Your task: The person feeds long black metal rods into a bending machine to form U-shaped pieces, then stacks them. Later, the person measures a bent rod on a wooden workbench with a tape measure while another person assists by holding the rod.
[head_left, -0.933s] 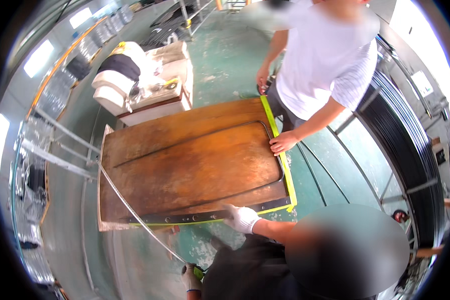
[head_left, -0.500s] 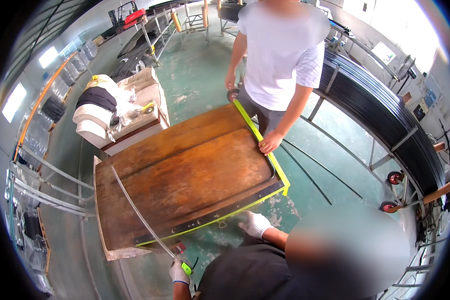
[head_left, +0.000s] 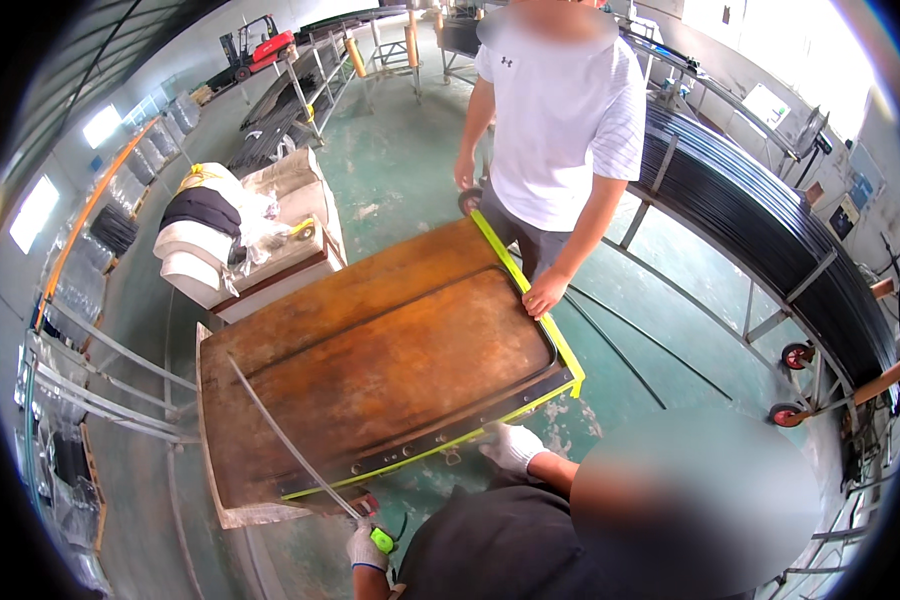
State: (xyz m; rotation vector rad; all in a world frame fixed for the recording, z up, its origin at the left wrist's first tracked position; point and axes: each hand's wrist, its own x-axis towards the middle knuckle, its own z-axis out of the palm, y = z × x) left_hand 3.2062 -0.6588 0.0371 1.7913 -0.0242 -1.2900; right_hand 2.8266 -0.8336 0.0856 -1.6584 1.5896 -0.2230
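My left hand (head_left: pixel 367 549), in a white glove, is closed round a bright green tape measure (head_left: pixel 381 541) at the near left corner of a worn brown tabletop (head_left: pixel 390 330). Its pale blade (head_left: pixel 280 432) runs out over the wood, the far end lying toward the left. Also gloved, my right hand (head_left: pixel 513 448) is at the near edge with fingers apart; contact cannot be made out. A yellow-green strip (head_left: pixel 415 457) follows this edge beside a dark band with round holes. Across the table, a person's bare hand (head_left: pixel 545 293) rests on another yellow-green strip (head_left: pixel 505 252) along the right edge.
The person in a white shirt (head_left: pixel 560 130) stands beyond the table. A padded bundle on a cart (head_left: pixel 270 255) is at the far left. Long black strips on a wheeled rack (head_left: pixel 770 240) curve along the right, and thin black rods (head_left: pixel 620 345) lie on the green floor.
The table has shifted slightly right and down in the view. My left hand and the tape measure sit slightly further right. My right hand's fingers appear nearer the table edge.
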